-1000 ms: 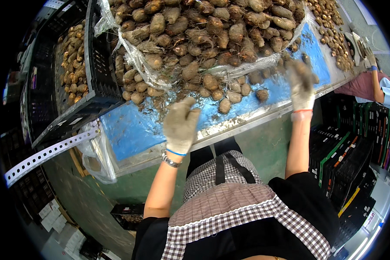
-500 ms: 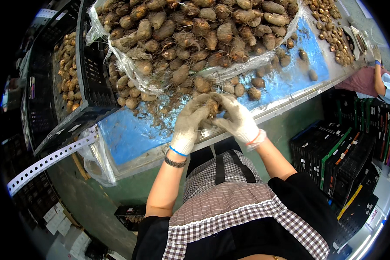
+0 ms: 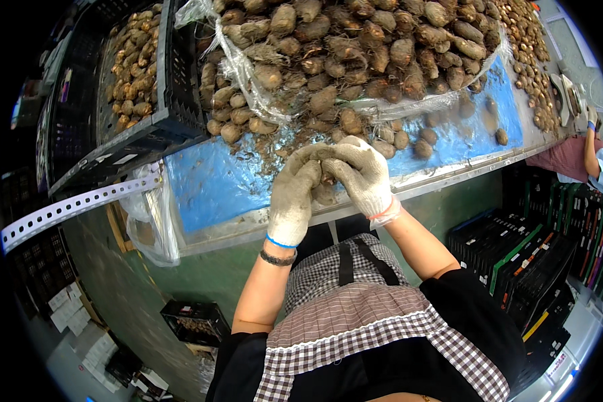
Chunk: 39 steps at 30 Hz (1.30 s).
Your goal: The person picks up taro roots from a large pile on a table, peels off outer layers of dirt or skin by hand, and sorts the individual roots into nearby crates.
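Note:
My left hand [image 3: 293, 194] and my right hand [image 3: 363, 175], both in soiled white knit gloves, meet above the near edge of the table. Their fingers are closed around a small brown taro corm [image 3: 327, 179], mostly hidden by the gloves. Just beyond them rises a big heap of hairy, dirt-covered taro corms [image 3: 375, 57] on an opened whitish plastic sack [image 3: 253, 94]. A few loose corms [image 3: 423, 149] lie on the blue sheet [image 3: 208, 194] to the right of my hands, and crumbs of soil are scattered to their left.
A black crate [image 3: 137, 130] holding cleaner corms stands at the left, near a perforated metal strip [image 3: 80, 206]. Folded black crates [image 3: 516, 258] are stacked at the right. Another person's arm [image 3: 592, 151] shows far right, beside more corms [image 3: 532, 74]. A small crate [image 3: 194, 321] sits low down.
The view has shifted, so table and heap sit a little further right. My fingers have closed in more over the corm, which shows less than before.

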Tool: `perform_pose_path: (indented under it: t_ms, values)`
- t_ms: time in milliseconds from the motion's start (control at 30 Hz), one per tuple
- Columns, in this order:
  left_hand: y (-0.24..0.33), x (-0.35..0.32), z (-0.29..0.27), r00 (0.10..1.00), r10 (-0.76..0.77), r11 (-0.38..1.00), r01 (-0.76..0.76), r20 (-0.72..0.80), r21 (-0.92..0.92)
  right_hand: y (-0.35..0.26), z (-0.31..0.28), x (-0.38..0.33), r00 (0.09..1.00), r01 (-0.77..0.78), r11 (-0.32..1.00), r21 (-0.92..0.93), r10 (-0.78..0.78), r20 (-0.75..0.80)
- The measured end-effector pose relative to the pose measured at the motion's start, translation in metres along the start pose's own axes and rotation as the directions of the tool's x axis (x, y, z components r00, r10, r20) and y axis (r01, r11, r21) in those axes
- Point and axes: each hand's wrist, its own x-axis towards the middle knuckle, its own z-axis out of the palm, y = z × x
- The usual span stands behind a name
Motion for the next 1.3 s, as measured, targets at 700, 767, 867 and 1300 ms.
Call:
perform_pose_path:
  t_ms: [700, 767, 867, 1300]
  values:
    - [0.002, 0.0, -0.043, 0.97, 0.242, 0.964, -0.238, 0.021, -0.122, -0.012, 0.047, 0.001, 0.975, 0.188, 0.963, -0.195, -0.207, -0.08]
    - [0.0, 0.0, -0.045, 0.969, 0.245, 0.95, -0.233, 0.036, -0.208, -0.018, 0.052, -0.001, 0.99, 0.027, 0.997, -0.072, -0.037, -0.135]
    - [0.008, -0.005, -0.036, 0.968, 0.251, 0.952, -0.245, 0.006, -0.183, -0.018, 0.05, 0.001, 0.961, -0.209, 0.972, 0.109, 0.224, -0.16]
    - [-0.006, -0.002, -0.043, 0.952, 0.306, 0.943, -0.307, 0.023, 0.133, -0.008, 0.039, 0.018, 0.906, -0.408, 0.912, 0.039, 0.399, 0.138]
